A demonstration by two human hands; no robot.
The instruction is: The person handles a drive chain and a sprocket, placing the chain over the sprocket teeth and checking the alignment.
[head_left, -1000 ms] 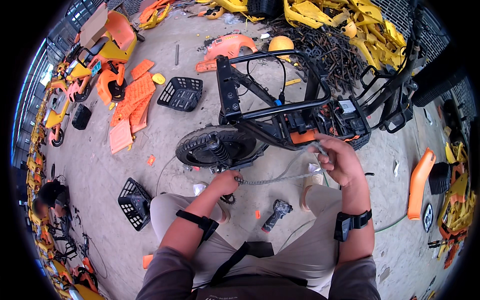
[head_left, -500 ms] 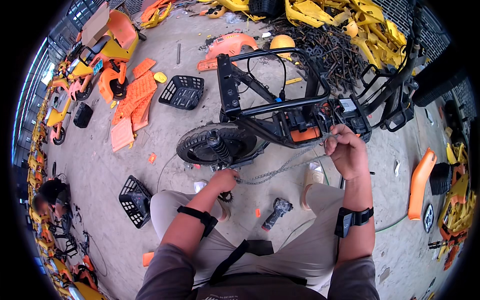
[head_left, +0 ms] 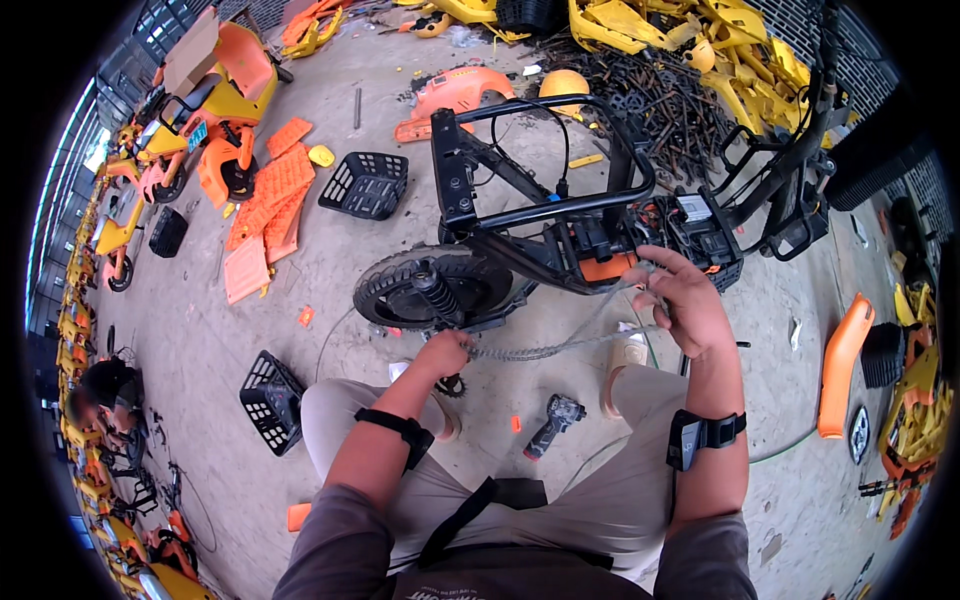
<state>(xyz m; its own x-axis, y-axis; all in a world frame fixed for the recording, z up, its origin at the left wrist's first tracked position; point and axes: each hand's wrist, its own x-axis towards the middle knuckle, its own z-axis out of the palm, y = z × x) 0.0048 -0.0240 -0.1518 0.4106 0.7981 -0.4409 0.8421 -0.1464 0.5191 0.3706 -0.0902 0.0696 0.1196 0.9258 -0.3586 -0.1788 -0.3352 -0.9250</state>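
Spreading the chain [head_left: 540, 352], I'd judge: left hand [head_left: 441, 355] closed on it, right hand [head_left: 688, 303] loosely pinching it; next needs steadiness.

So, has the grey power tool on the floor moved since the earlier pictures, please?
No, the grey power tool lies as before, just right of the small orange scrap.

Left grip [head_left: 442, 354] closed; right grip [head_left: 690, 304] higher, curled.

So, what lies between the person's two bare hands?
A slightly sagging grey metal chain spans from the left hand to the right hand, in the head view.
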